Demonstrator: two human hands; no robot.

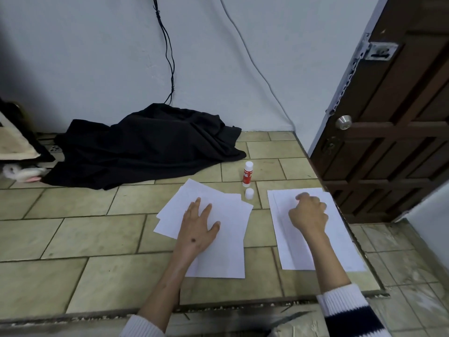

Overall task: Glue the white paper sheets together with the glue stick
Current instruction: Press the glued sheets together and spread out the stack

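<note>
A loose, fanned stack of white paper sheets [226,254] lies on the tiled surface in the middle. My left hand [198,227] rests flat on it with the fingers spread. To the right lie two more white sheets [340,242], one on top of the other. My right hand [308,212] presses on them with curled fingers and holds nothing. A red-and-white glue stick [247,174] stands upright behind the gap between the two piles. Its white cap [249,193] stands on the tiles just in front of it.
A black cloth [145,144] is heaped at the back left against the wall, with cables hanging above it. A dark wooden door [393,132] stands at the right. The tiled platform [73,239] ends in a step edge along the front and right.
</note>
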